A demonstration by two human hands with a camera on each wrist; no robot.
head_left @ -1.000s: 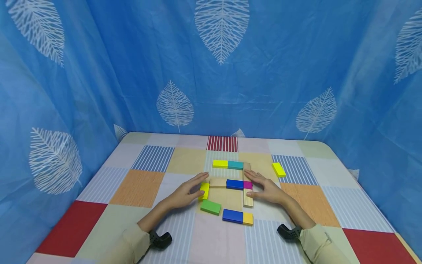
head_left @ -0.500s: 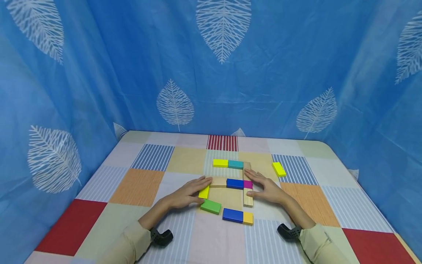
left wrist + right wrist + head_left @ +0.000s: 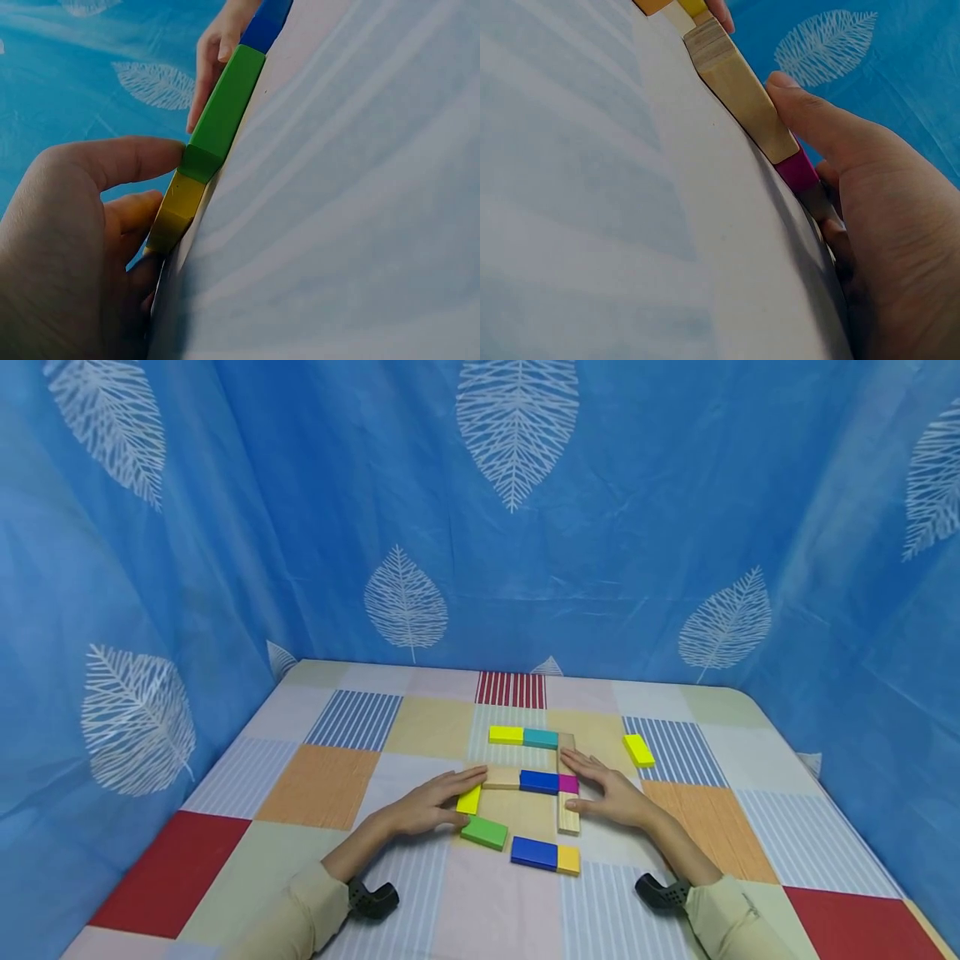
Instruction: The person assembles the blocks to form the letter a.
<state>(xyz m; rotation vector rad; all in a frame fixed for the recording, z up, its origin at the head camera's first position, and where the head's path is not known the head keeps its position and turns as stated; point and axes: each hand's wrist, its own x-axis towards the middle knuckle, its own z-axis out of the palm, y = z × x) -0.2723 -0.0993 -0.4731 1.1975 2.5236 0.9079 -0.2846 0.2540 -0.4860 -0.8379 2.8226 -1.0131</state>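
Flat coloured blocks form an angular figure on the table. My left hand (image 3: 423, 806) lies at its left side, fingers extended past the far end of a yellow block (image 3: 469, 800). Its thumb tip touches the near corner of a green block (image 3: 229, 97). Across the figure, my right hand (image 3: 617, 795) has its thumb on a plain wooden block (image 3: 746, 109) and its fingers along another plain block (image 3: 566, 742) farther back. Between those two sits a small magenta block (image 3: 568, 784). A blue block (image 3: 539, 782) and a plain block (image 3: 501, 778) make the middle row.
A yellow block (image 3: 506, 735) and a teal block (image 3: 540, 738) form the back row. Nearest me lie a blue block (image 3: 534, 853) and an orange-yellow one (image 3: 568, 860). One loose yellow block (image 3: 638, 751) sits to the right. Blue curtains (image 3: 330, 485) surround the patchwork-covered table (image 3: 315, 785).
My left fingers have shifted right across the yellow block's far end, and the left thumb has moved from that block to the green one. The right hand has stayed in place.
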